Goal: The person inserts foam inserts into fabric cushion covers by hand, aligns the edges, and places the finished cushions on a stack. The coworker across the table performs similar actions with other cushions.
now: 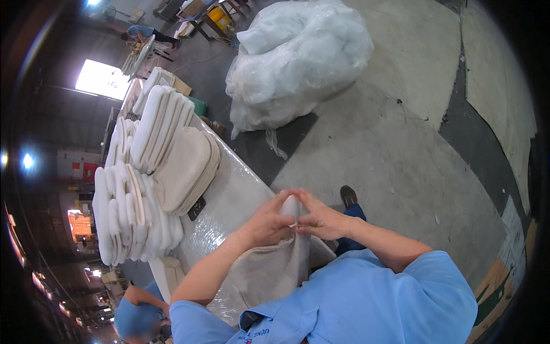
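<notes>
A grey-beige fabric cushion cover [266, 272] lies against my front at the edge of the plastic-wrapped table. White padding [291, 210] shows at its far end, between my hands. My left hand [268, 222] pinches the cover's edge from the left, its index finger reaching forward over the padding. From the right, my right hand [322, 221] pinches the same edge, thumb and fingers curved round the padding. The fingertips of both hands nearly meet. The part of the cover under my fingers is hidden.
Beige finished cushions [186, 166] are stacked on the table [229, 189], beside piles of white pads [134, 218]. A small black object [196, 208] lies by them. A large plastic-wrapped white bundle [298, 63] sits on the floor. A co-worker [137, 312] is at the lower left.
</notes>
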Motion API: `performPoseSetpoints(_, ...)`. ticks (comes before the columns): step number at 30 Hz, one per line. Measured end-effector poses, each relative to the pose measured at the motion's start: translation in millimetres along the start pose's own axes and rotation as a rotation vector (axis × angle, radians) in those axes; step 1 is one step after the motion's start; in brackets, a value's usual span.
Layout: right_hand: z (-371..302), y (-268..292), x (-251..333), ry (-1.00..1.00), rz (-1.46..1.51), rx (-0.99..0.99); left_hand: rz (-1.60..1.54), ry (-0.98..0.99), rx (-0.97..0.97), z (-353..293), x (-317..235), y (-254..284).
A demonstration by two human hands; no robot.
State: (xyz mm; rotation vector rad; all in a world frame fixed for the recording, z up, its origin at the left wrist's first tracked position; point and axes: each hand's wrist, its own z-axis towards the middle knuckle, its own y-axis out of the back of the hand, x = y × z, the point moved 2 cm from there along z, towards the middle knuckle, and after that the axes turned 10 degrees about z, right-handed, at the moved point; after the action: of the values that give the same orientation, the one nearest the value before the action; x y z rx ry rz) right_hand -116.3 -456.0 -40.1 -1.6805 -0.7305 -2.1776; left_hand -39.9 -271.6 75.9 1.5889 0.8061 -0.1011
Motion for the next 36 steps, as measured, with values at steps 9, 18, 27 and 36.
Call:
performPoseSetpoints(9,35,24,-12,-0.134,0.324,-0.124,-0.051,0.141,-0.085,11,35,-3)
performPoseSetpoints(18,58,20,-43,-0.240,0.553,-0.169,-0.538,0.500,-0.362,0,71,-49)
performPoseSetpoints(27,69,20,-73,-0.499,0.865,-0.097,-0.811,0.734,-0.210,1,95,-69)
performPoseSetpoints(36,67,15,-96,-0.621,1.164,-0.073,-1.142,0.834,-0.137,10,106,-79)
